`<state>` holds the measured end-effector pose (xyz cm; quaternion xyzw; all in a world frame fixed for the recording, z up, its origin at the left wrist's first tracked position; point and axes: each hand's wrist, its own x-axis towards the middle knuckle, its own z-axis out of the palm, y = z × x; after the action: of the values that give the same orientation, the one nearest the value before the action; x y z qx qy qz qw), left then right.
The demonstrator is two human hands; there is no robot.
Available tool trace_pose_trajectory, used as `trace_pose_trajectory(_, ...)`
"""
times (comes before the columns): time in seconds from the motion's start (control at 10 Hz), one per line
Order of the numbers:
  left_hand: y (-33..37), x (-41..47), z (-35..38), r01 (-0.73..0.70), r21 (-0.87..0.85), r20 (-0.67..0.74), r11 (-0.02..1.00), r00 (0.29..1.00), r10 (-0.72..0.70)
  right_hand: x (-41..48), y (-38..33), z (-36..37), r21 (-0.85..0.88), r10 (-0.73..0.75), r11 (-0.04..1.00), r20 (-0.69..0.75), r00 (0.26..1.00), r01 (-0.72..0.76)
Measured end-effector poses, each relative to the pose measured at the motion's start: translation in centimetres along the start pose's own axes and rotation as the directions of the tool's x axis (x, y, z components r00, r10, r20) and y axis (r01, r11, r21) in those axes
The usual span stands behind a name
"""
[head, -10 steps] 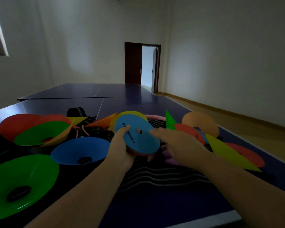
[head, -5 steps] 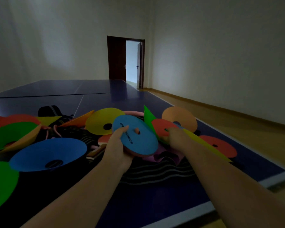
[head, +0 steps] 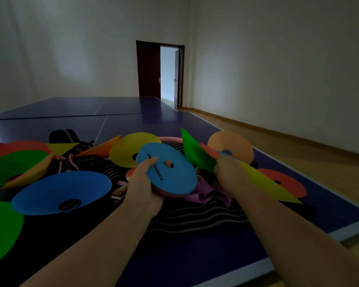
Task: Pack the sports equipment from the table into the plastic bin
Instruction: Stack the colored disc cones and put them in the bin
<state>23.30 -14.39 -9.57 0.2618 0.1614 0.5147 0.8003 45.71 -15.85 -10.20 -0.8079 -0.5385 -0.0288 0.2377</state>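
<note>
The left hand (head: 143,187) holds a light-blue disc marker (head: 170,172) just above the heap. The thumb presses on its top face, the fingers are curled beneath, and one fingertip shows through the centre hole. A coral disc (head: 166,193) lies stacked against its underside. The right hand (head: 230,172) closes on the near corner of a green pointed marker (head: 195,152). Its fingers are hidden behind the back of the hand, so I cannot tell exactly how they pinch.

These markers look thin, light and bendy, probably soft plastic that will not break. A pinch at the rim, or a finger through the hole, should be enough. They should nest, so stacking several in one hand looks sensible, though smooth faces may slide apart if the stack is tilted.

By count, the round markers number at least ten:
- two blue, counting the dark-blue cone (head: 62,189)
- two green (head: 0,230)
- one yellow (head: 133,150)
- two orange (head: 230,146)
- red ones at the far left (head: 19,146) and at the right (head: 282,181)
- the coral disc under the held one

There are four pointed pieces: the green one, two yellow (head: 265,183) and one orange (head: 100,148). A pink ring (head: 170,139), a purple band (head: 205,193), a striped black cloth (head: 195,216) and a black bag (head: 64,135) also lie on the blue worktop (head: 133,121). The plastic bin is not in view.
</note>
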Motion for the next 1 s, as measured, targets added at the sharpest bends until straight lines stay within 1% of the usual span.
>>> trace_pose_trajectory(0.1,0.1,-0.7,0.8,0.006,0.033,0.007,0.999,1.000,-0.007,0.5,0.1,-1.7,0.111,-0.026,0.992,-0.332,0.943,0.066)
trace_pose_trajectory(0.2,0.4,-1.3,1.5,-0.008,0.124,0.021,0.992,1.000,0.005,-0.6,-1.4,-3.4,0.228,-0.031,0.962,-0.450,0.892,0.148)
trace_pose_trajectory(0.3,0.6,-1.9,2.2,-0.016,0.170,0.036,0.985,0.999,0.010,-3.1,-3.8,-5.0,-0.010,-0.268,0.943,-0.619,0.738,0.333)
trace_pose_trajectory(0.4,0.8,-2.6,3.2,-0.029,0.204,0.043,0.978,0.999,0.021,-5.6,-5.7,-4.8,-0.156,-0.529,0.815,-0.593,0.607,0.558)
trace_pose_trajectory(0.5,1.1,-3.5,4.1,-0.013,0.189,0.005,0.982,1.000,0.012,-6.7,-5.3,-3.5,-0.300,-0.766,0.619,-0.436,0.473,0.726)
trace_pose_trajectory(0.6,0.9,-3.6,3.8,0.023,0.193,-0.012,0.981,1.000,-0.021,-7.3,-4.2,-4.2,-0.198,-0.800,0.584,-0.307,0.516,0.787)
trace_pose_trajectory(0.7,0.5,-3.8,3.4,0.039,0.178,-0.011,0.983,0.999,-0.038,-8.6,-3.5,-5.6,-0.229,-0.817,0.571,-0.257,0.516,0.789)
trace_pose_trajectory(0.8,0.5,-4.3,4.1,0.039,0.131,0.004,0.991,0.999,-0.040,-9.8,-2.7,-5.9,-0.199,-0.788,0.610,-0.248,0.563,0.767)
trace_pose_trajectory(0.9,0.5,-4.6,5.3,0.041,0.107,0.010,0.993,0.999,-0.042,-10.3,-1.5,-7.0,0.036,-0.742,0.639,-0.236,0.628,0.768)
trace_pose_trajectory(1.0,-0.5,-4.4,6.8,0.042,0.125,0.025,0.991,0.999,-0.045,-9.1,0.4,-8.6,0.242,-0.585,0.689,-0.371,0.721,0.683)
